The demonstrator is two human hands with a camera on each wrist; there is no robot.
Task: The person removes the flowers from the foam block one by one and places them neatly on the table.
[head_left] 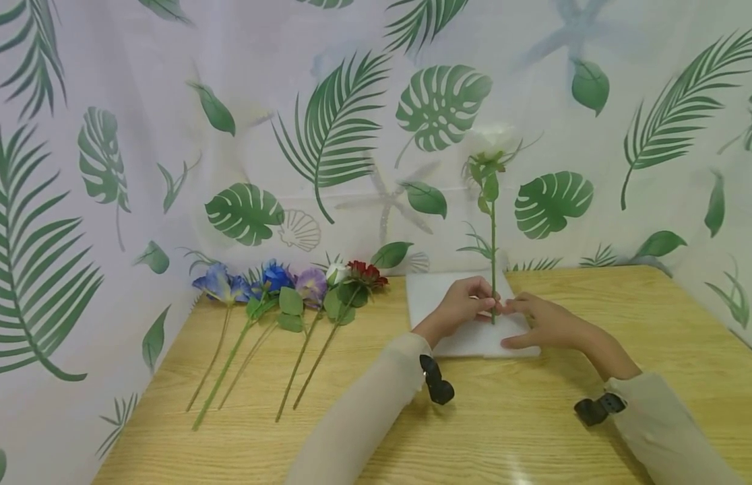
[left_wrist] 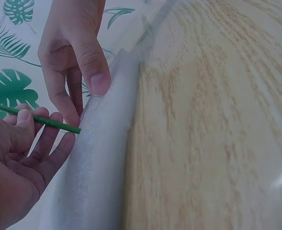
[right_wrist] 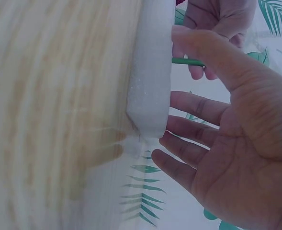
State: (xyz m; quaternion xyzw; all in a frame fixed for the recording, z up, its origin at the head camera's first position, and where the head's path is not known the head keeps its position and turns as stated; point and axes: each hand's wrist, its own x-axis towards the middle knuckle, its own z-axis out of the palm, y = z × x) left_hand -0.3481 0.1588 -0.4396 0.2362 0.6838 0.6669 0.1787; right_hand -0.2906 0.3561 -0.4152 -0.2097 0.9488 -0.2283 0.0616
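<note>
My left hand (head_left: pixel 462 307) pinches the green stem of an artificial white flower (head_left: pixel 490 151) between thumb and fingers. The flower stands upright, its pale head high against the patterned cloth. Beneath it lies a thick white foam slab (head_left: pixel 463 345); the cut stem end (left_wrist: pixel 73 128) hangs close over it. To the right of the stem is my right hand (head_left: pixel 548 325), its fingers spread and holding nothing. In the right wrist view that hand's fingertips (right_wrist: pixel 181 99) are right at the foam's edge.
On the table's left side lie several artificial flowers: a blue-violet one (head_left: pixel 217 283), a blue rose (head_left: pixel 277 276), a purple one (head_left: pixel 311 286), a white bud (head_left: pixel 337 271) and a red one (head_left: pixel 366 273). Leaf-printed cloth (head_left: pixel 352 215) hangs behind the wooden table (head_left: pixel 242 444).
</note>
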